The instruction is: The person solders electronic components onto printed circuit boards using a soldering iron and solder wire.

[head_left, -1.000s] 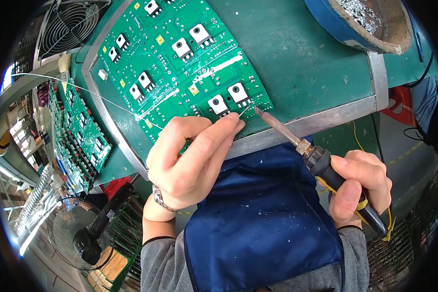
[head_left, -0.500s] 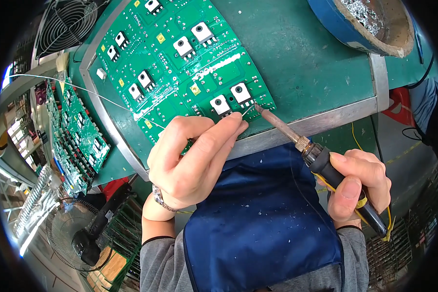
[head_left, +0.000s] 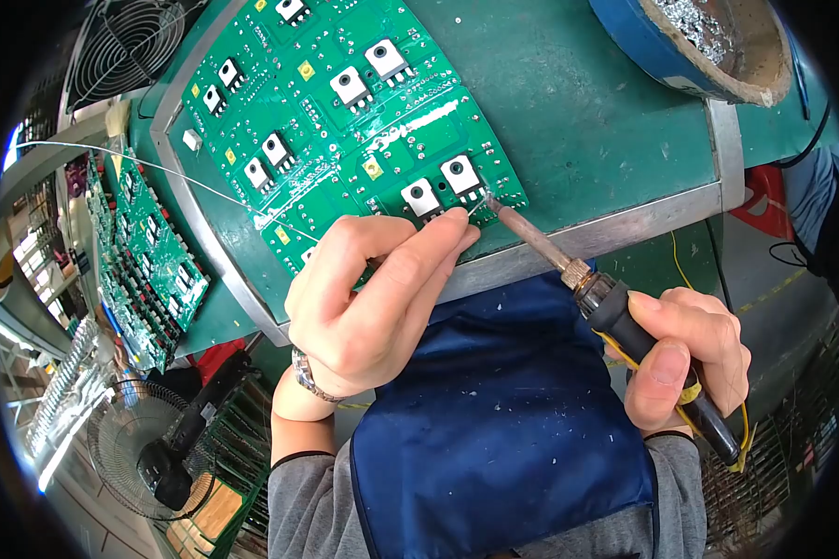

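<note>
My right hand [head_left: 688, 359] grips a soldering iron [head_left: 610, 304] by its black handle, its tip at the legs of a white-backed transistor [head_left: 460, 175]. That part sits near the close right corner of a green circuit board [head_left: 410, 140]. Between thumb and fingertips, my left hand [head_left: 368, 298] pinches a thin solder wire [head_left: 222, 195], whose end reaches toward the iron's tip. The wire trails off behind the hand to the upper left. A second transistor [head_left: 421, 197] lies just beyond my left fingertips. My left hand covers the board's near edge.
A blue-sided pot [head_left: 657, 47] holding silvery scraps stands at the far right. Metal edging [head_left: 615, 231] borders the green bench. Several stacked circuit boards [head_left: 154, 252] stand at the left, with a fan [head_left: 149, 447] below them. A dark blue apron [head_left: 503, 401] covers my lap.
Both hands and the iron have shifted very slightly; the tip stays at the same transistor's legs. The circuit board has slid a touch to the left.
</note>
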The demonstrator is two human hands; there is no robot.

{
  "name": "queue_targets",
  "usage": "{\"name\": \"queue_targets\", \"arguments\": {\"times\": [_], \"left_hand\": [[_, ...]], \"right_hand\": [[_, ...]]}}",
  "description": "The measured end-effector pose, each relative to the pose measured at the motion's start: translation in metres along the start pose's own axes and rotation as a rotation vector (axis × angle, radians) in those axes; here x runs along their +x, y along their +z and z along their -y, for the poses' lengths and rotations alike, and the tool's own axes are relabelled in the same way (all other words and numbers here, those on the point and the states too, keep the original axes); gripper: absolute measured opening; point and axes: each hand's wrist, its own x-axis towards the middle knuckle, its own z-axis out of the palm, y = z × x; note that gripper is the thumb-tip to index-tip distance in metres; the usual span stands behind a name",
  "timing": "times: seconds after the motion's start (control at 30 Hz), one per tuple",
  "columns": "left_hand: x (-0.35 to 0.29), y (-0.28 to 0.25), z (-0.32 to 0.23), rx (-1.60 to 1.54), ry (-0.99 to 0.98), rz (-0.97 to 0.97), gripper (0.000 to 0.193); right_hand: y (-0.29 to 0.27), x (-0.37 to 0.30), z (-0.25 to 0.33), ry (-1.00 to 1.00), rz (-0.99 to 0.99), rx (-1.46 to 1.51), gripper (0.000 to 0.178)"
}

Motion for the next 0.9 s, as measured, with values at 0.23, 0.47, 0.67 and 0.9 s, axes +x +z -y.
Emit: {"name": "queue_targets", "arguments": {"times": [0.23,0.47,0.67,0.9], "left_hand": [[0.000,-0.003,0.002,0.005,-0.003,-0.007,0.032],[-0.003,-0.008,0.006,0.029,0.007,-0.012,0.031],[-0.007,-0.008,0.005,-0.011,-0.017,-0.018,0.033],[-0.009,-0.009,0.005,-0.047,-0.052,-0.038,0.032]], "right_hand": [[-0.001,-0.001,0.002,0.011,-0.001,-0.012,0.023],[-0.002,-0.012,0.013,0.111,-0.150,-0.119,0.029],[-0.003,0.000,0.000,0.029,-0.600,-0.314,0.039],[-0.005,0.023,-0.002,0.117,-0.872,-0.558,0.034]]}}
